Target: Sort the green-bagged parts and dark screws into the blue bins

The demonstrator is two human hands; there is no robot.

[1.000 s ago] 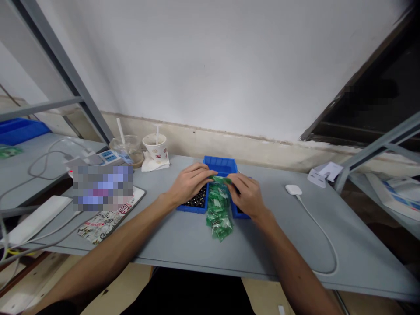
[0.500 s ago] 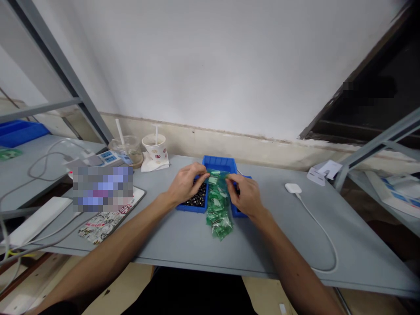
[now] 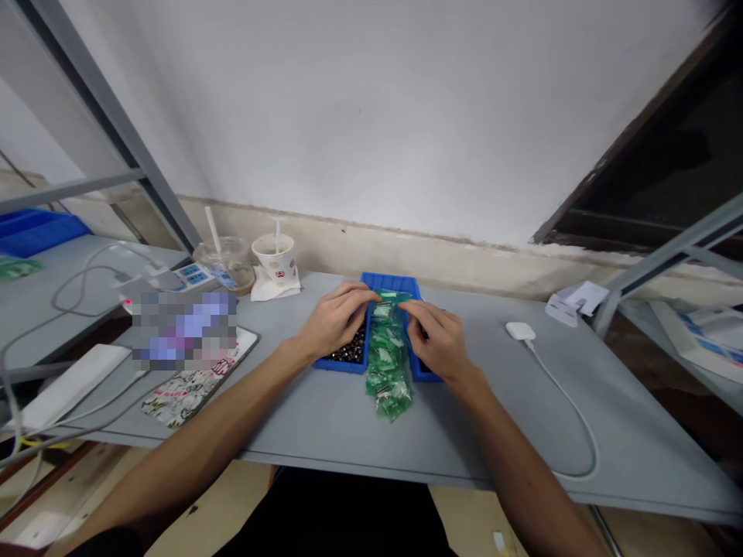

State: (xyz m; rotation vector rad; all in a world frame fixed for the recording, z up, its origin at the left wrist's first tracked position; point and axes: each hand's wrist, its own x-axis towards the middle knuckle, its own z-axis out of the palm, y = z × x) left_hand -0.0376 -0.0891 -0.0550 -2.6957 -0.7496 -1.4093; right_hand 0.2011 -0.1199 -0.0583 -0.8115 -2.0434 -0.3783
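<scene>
Holding a crumpled green plastic packet over the worktop

The packet [image 3: 388,348] lies near the middle of the worktop [image 3: 325,433], its top lapping over the blue rear tray [image 3: 390,280] and its ragged lower end pointing at the front edge. The film is thin, translucent and glossy, wrinkled into uneven folds with pale glints; what sits inside is hard to make out.

The left hand [image 3: 335,321], fingers drawn together, pinches the packet's top left corner; its thumb is mostly tucked out of sight. The right hand [image 3: 438,336] has curled fingers touching the top right corner, but I cannot tell whether its thumb closes on the film.

Two more blue trays flank the packet, each partly covered by a hand. The left tray [image 3: 340,367] holds small, dark, shiny pieces [image 3: 351,352], too small to identify singly. The right tray [image 3: 426,377] shows little beyond its smooth plastic front, its contents hidden.

Towards the back left corner, a clear plastic cup [image 3: 235,267] stands beside a printed paper cup [image 3: 274,267], which rests on a creased napkin [image 3: 272,291]. Near the left end, a pixelated patch blots out part of a flat, doodle-patterned item [image 3: 203,383]. Right of the trays lies a rounded white plug-like piece [image 3: 519,331], its smooth cable [image 3: 572,398] curving to the front edge.
</scene>
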